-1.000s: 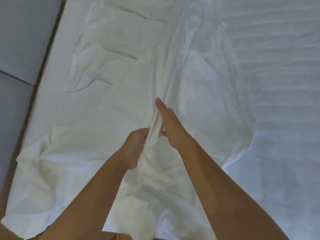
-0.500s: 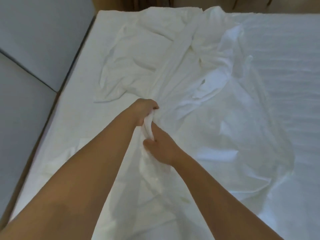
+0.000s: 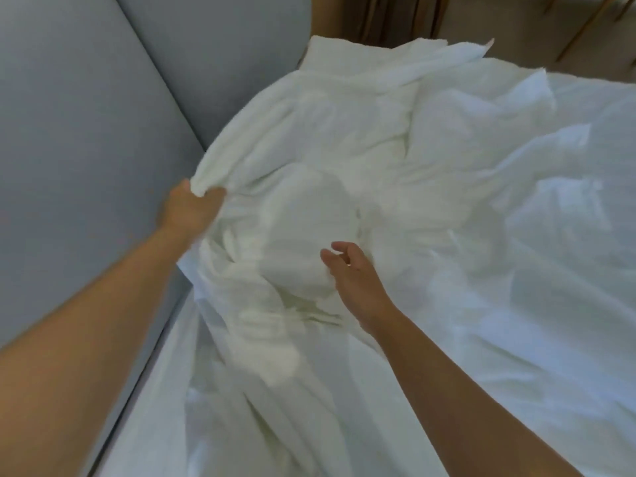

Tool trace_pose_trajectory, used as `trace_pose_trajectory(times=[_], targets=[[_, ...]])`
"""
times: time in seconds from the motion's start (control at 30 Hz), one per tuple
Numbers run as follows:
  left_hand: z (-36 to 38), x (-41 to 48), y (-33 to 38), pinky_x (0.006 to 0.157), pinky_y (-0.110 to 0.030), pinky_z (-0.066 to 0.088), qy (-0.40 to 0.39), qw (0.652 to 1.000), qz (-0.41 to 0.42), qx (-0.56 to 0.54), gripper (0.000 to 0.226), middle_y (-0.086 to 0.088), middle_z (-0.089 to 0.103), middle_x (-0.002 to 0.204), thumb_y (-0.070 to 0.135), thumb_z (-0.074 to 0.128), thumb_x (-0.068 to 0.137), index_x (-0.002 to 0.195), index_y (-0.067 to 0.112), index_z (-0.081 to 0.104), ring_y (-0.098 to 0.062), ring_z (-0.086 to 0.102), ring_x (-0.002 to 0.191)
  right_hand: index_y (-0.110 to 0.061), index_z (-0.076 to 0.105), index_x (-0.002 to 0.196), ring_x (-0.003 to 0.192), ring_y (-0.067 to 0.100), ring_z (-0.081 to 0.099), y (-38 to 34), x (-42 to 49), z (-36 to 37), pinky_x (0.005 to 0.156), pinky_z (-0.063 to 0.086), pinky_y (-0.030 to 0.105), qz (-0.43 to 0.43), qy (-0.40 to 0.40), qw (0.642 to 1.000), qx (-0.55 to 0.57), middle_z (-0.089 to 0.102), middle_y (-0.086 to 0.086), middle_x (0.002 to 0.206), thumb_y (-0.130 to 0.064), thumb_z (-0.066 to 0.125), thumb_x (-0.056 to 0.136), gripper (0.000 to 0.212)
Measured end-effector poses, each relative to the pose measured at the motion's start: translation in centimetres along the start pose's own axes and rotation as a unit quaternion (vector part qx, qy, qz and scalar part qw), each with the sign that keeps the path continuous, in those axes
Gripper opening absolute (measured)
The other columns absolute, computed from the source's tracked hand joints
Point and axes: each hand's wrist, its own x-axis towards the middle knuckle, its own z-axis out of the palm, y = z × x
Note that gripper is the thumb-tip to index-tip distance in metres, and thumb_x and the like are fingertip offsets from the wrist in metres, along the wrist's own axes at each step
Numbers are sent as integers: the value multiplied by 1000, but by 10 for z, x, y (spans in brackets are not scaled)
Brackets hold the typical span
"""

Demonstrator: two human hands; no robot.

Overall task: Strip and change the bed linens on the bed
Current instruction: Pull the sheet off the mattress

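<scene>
You're standing over the bed (image 3: 568,356), which is filling most of the view, white layer lying over the mattress on the right side. Grey padded panel (image 3: 86,132) is running along the left, touching the bed's edge. Brown curtain (image 3: 378,15) is showing at the top, past the far end.

The loose sheet (image 3: 344,139) is lying crumpled and bunched on the left half of the bed, heaped toward the panel, blurred in the middle. It isn't off the bed.

Your left hand (image 3: 191,210) is gripping a gathered fold of the sheet's edge, fingers curled round it, right by the panel. Your right hand (image 3: 354,273) is holding nothing, fingers relaxed and slightly spread, hovering at the bunched middle of the sheet; can't tell whether it's touching the cloth.

Progress, as a judgement: you're early to midway in the stripping part. The sheet is looking freed and gathered but needs pulling clear. The layer underneath may be needing removal too. No fresh linens or pillows are showing, so the whole change half is looking undone.
</scene>
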Motion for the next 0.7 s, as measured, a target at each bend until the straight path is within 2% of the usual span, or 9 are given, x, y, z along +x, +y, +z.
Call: trace_pose_trajectory(times=[0.07, 0.13, 0.23, 0.33, 0.4, 0.47, 0.57, 0.63, 0.7], targets=[[17, -6, -16, 86, -35, 44, -110, 991, -9, 72, 51, -13, 58, 128, 41, 59, 89, 131, 13, 51, -33, 56, 112, -18, 48, 128, 103, 12, 53, 2, 18, 6, 83, 41, 22, -4, 63, 997, -49, 50, 0, 118, -37, 55, 91, 42], [34, -7, -31, 89, -34, 43, -188, 970, -29, 154, 60, -13, 52, 134, 41, 60, 88, 139, 15, 41, -33, 52, 117, -13, 48, 129, 116, 23, 45, 11, 35, 0, 95, 34, 30, -34, 166, 967, -190, 45, 7, 126, -33, 57, 90, 45], [72, -17, -37, 107, -44, 33, -185, 922, -10, 340, 90, -18, 23, 151, 51, 57, 86, 150, 13, 7, -35, 30, 135, -13, 39, 135, 124, 30, 35, 29, 55, -23, 97, 33, 40, 22, 262, 902, -343, 39, 11, 134, -43, 61, 84, 62], [129, -42, -23, 110, -47, 22, -173, 900, 113, 385, 87, -17, 18, 151, 58, 51, 86, 149, 15, 10, -37, 19, 138, -11, 36, 131, 125, 31, 34, 51, 67, -46, 95, 36, 44, 172, 209, 883, -383, 39, 11, 131, -47, 58, 82, 64], [169, -64, -11, 107, -45, 27, -257, 901, 122, 328, 79, -15, 30, 147, 64, 47, 86, 147, 18, 23, -35, 30, 133, -7, 47, 119, 118, 32, 45, 64, 69, -58, 91, 40, 39, 192, 160, 890, -382, 49, 13, 121, -36, 52, 89, 42], [201, -85, -2, 104, -44, 32, -341, 892, 107, 277, 74, -11, 39, 144, 68, 42, 86, 144, 24, 32, -32, 38, 130, -6, 55, 89, 96, 30, 55, 71, 66, -69, 76, 40, 29, 148, 170, 915, -336, 57, 11, 97, -21, 46, 94, 18], [225, -108, 4, 97, -41, 37, -339, 878, 208, 267, 50, -5, 58, 125, 61, 39, 92, 124, 26, 55, -28, 50, 118, -13, 43, 66, 72, 24, 47, 76, 51, -87, 63, 36, 28, 92, 221, 964, -113, 47, 2, 71, -4, 41, 90, 26], [231, -115, 8, 78, -35, 39, -317, 872, 283, 242, 39, -3, 61, 92, 53, 38, 95, 85, 19, 54, -28, 58, 97, -15, 54, 75, 68, 19, 55, 81, 32, -101, 62, 47, 25, 123, 267, 947, 127, 56, 2, 73, -3, 44, 91, 23], [230, -122, 15, 59, -31, 30, -321, 861, 335, 208, 43, 5, 45, 68, 53, 38, 95, 68, 21, 34, -26, 56, 76, -11, 62, 91, 70, 16, 64, 94, 8, -117, 58, 51, 20, 163, 296, 886, 318, 66, 3, 78, -3, 47, 92, 17]])
